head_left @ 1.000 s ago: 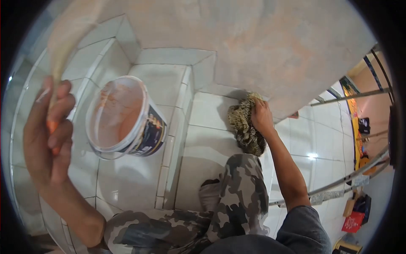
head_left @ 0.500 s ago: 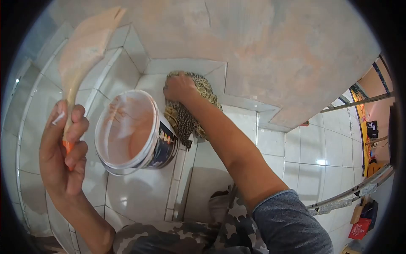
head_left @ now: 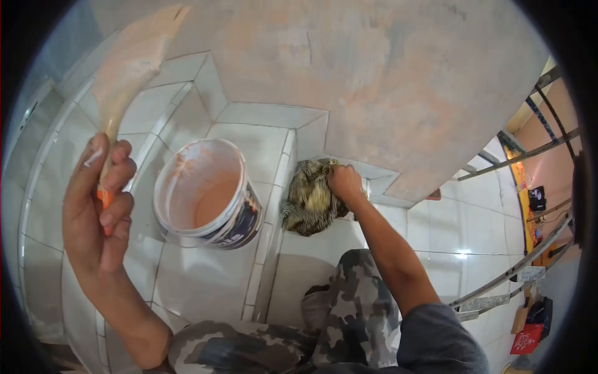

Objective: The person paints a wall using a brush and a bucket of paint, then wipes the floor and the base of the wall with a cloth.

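Note:
My left hand (head_left: 103, 202) is closed round the handle of a wide brush (head_left: 128, 65), held upright with pale peach paint over its bristles. Beside it on the tiled step stands a white bucket (head_left: 240, 227) with peach paint inside. My right hand (head_left: 347, 186) grips the edge of a patterned cloth (head_left: 311, 199), bunched on the lower step against the tiled skirting. The fingertips of that hand are partly hidden.
A patchy peach and grey wall (head_left: 398, 75) rises ahead, with tiled skirting (head_left: 268, 114) along its foot. Metal ladder-like frames (head_left: 523, 153) stand at the right, near a red box (head_left: 527, 338). My camouflage-clad knee (head_left: 361, 293) is below the cloth.
My right hand has moved right and down, and the cloth has come with it from the upper step to the lower one. My left hand still holds the brush up.

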Available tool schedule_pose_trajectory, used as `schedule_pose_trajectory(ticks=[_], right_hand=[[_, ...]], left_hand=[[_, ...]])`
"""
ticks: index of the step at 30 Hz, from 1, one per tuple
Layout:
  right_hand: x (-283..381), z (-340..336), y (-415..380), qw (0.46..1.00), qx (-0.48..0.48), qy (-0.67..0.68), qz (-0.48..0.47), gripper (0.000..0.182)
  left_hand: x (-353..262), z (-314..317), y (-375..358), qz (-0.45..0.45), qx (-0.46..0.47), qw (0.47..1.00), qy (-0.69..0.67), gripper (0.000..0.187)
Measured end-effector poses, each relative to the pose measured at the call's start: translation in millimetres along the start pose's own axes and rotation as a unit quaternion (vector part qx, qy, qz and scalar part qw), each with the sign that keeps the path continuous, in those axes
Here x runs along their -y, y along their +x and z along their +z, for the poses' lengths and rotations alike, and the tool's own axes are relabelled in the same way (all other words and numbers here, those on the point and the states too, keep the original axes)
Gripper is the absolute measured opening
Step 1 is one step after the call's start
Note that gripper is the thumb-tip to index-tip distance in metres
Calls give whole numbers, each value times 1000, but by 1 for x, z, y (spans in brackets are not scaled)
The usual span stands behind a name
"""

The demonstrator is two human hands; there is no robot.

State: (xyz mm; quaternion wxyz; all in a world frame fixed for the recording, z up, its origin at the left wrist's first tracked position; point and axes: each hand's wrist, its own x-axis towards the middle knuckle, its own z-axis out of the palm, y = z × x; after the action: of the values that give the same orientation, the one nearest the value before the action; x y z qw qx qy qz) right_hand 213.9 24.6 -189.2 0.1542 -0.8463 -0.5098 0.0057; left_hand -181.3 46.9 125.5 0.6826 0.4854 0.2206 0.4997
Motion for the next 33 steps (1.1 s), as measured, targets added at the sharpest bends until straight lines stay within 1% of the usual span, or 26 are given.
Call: schedule_pose_trajectory(ticks=[1, 2, 3, 5, 7, 9, 10, 11, 13, 14, 15, 16, 18, 19, 20, 22, 23, 24, 26, 27, 28, 29, 30, 31, 32, 33], right_hand=[[-7, -2, -1, 1000, 3, -8, 3, 28], [-12, 0, -6, 994, -97, 27, -53, 29], [-11, 0, -14, 973, -195, 66, -105, 35], [12, -20, -1, 963, -216, 47, -153, 43], [28, -8, 33, 916, -321, -21, -239, 42], [49, -19, 49, 904, -311, -88, -280, 43], [54, -14, 59, 905, -306, -139, -261, 45], [56, -9, 67, 904, -300, -189, -241, 47], [52, 2, 70, 900, -299, -210, -239, 49], [53, 10, 67, 907, -287, -217, -218, 49], [54, 16, 62, 914, -286, -202, -206, 49], [53, 25, 57, 914, -284, -204, -207, 49], [55, 33, 43, 967, -158, -142, -144, 50], [54, 31, 36, 973, -145, -108, -141, 51], [53, 28, 38, 973, -148, -111, -141, 51], [54, 10, 35, 934, -240, -161, -211, 54], [53, 10, 35, 938, -230, -164, -202, 54], [54, 7, 45, 946, -212, -168, -180, 53], [50, 11, 47, 952, -197, -183, -144, 52], [48, 24, 45, 956, -152, -192, -161, 53], [42, 37, 44, 957, -106, -199, -181, 53], [35, 54, 41, 958, -104, -199, -175, 53], [30, 64, 38, 960, -66, -202, -183, 52], [25, 73, 37, 960, -28, -203, -192, 51], [20, 81, 39, 961, -28, -202, -189, 51], [16, 81, 40, 964, 54, -190, -180, 50]], left_hand=[[2, -3, 3, -4, 0, 1000, -8, 19], [2, -5, 7, -9, 6, 1000, -18, 19], [3, -5, 11, -16, 14, 1000, -23, 20], [9, 0, 10, -15, 1, 1000, -19, 20], [13, 3, 7, 5, -11, 1000, -27, 20], [14, 3, 6, 23, -29, 999, -5, 19], [15, 1, 6, 36, -32, 999, 15, 19], [17, 0, 8, 36, -38, 999, -5, 18], [9, -6, 10, 11, -21, 1000, 14, 19], [6, -9, 9, -15, -7, 1000, 27, 19], [12, -13, 11, 24, -32, 999, 18, 24], [13, -13, 12, 22, -33, 999, 16, 24], [13, -15, 11, 28, -27, 999, 1, 31], [13, -18, 11, 32, -23, 999, -2, 34], [12, -17, 11, 34, -20, 999, -5, 34], [13, -13, 11, 30, -19, 999, 2, 31], [12, -13, 12, 26, -44, 998, 32, 27], [10, -21, 14, 13, -36, 999, 28, 27], [5, -41, 14, -21, 62, 998, 25, 26], [7, -42, 14, -1, 44, 999, 21, 25], [7, -44, 14, -1, 51, 999, 15, 25], [6, -46, 13, 16, 42, 999, 14, 25], [4, -48, 13, 33, 32, 999, 15, 24], [1, -49, 12, 13, 40, 999, 15, 26], [-2, -49, 12, 11, 43, 999, 17, 26], [-4, -48, 12, -12, 79, 997, 22, 24]])
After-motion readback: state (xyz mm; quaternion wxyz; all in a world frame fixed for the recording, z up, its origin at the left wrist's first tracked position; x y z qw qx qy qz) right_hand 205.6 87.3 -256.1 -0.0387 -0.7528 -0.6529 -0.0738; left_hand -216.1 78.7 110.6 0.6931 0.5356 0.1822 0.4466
